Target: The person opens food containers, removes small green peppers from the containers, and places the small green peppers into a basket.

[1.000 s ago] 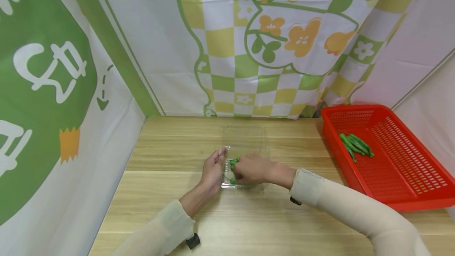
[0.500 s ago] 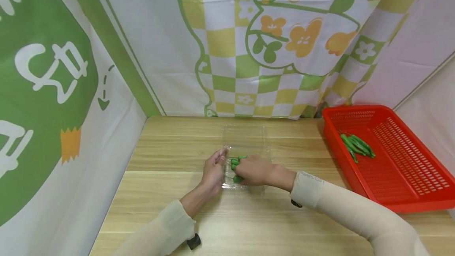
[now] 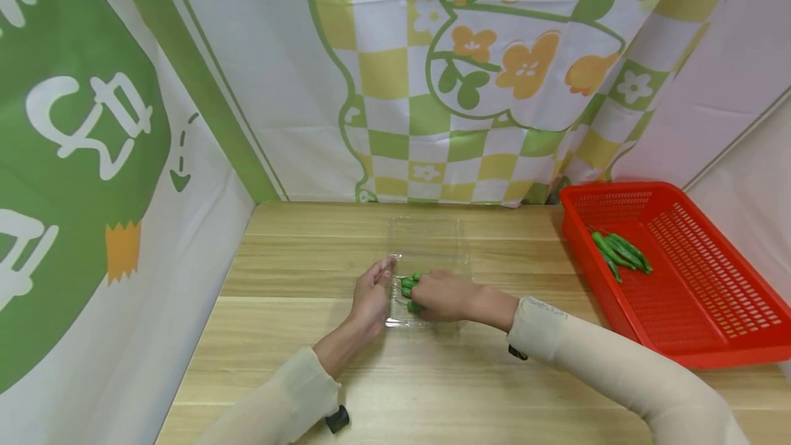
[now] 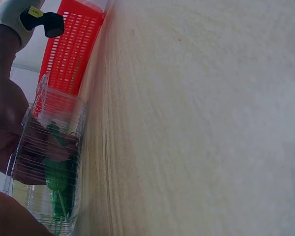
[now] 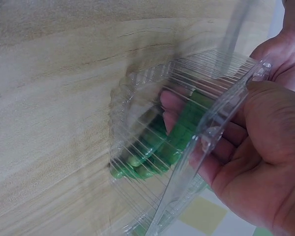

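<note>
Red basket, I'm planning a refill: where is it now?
In the head view, the red basket stands on the table at the right, past the right hand and clear container.

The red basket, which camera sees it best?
The head view. It shows nearly all of the red basket, rim and floor, with green peppers lying inside. The left wrist view shows only part of its holed side, some of it seen through the clear box. The right wrist view doesn't show it.
</note>
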